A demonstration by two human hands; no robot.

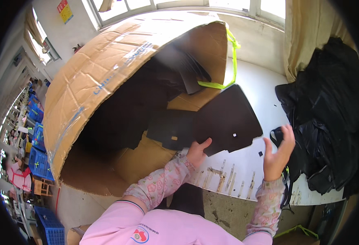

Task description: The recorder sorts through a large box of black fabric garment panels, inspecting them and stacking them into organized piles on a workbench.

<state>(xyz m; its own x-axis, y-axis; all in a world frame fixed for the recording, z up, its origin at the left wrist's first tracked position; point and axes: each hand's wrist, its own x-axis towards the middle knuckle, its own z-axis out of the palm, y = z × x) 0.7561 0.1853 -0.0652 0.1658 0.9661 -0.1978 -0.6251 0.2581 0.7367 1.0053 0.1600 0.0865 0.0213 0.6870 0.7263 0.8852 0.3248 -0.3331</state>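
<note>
My left hand (198, 152) grips the lower edge of a flat black panel (228, 116) with a small square hole and a notched lower edge, thumb on top. Behind it, at the mouth of a big cardboard box (102, 73) lying on its side, rests another black panel (173, 122) with a similar hole. Deeper in the box are more dark sheets (183, 69), partly lost in shadow. To the right of the held panel, my right hand (279, 153) is raised over the table, fingers and thumb apart, touching nothing.
The white table (261, 94) has worn tape strips near its front edge and a small black square (260, 154). A yellow-green strap (234, 53) hangs from the box. Black bags and cloth (322, 122) pile up at right. Blue crates (40, 163) and a person in pink (19, 175) are at far left.
</note>
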